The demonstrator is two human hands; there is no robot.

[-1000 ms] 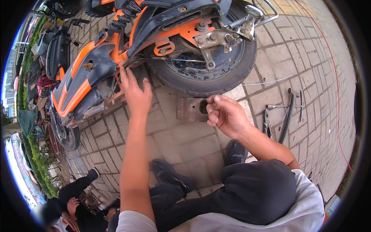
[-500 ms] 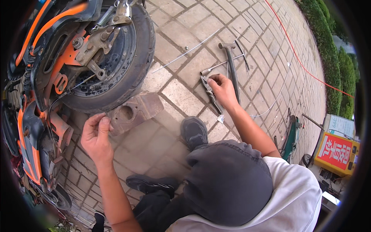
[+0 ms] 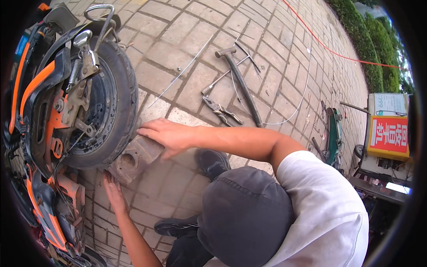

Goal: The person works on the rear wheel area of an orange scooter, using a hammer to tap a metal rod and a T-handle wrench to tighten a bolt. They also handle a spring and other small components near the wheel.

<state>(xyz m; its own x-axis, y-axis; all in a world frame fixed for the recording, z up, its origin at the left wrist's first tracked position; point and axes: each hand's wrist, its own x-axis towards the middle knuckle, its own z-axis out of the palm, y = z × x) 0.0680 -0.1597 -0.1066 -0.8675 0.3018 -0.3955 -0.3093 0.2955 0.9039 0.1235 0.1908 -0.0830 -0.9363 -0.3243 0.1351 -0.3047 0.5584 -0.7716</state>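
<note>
A rusty brown metal plate (image 3: 141,155) with a round hollow sits low beside the rear tyre (image 3: 126,95) of an orange and black two-wheeler. My right hand (image 3: 171,137) reaches across to its upper right end, the fingers over the edge toward the tyre and the thumb apart along the near side. At the lower left end is my left hand (image 3: 116,194), its fingers straight, the tips at the plate's edge; whether they press on it I cannot tell. A pair of pliers (image 3: 220,110) lies on the paving with its handles spread.
Beyond the pliers lie a hammer (image 3: 242,84), a T-handled wrench (image 3: 226,81) and a thin metal rod (image 3: 181,71). A red hose or cable (image 3: 329,52) crosses the paving. On the right are a green jack (image 3: 333,140) and a yellow box with a red sign (image 3: 388,135).
My right hand has let go of the pliers and moved left onto the metal plate. The left hand has dropped to the plate's lower end, fingers now straight. The view has shifted.
</note>
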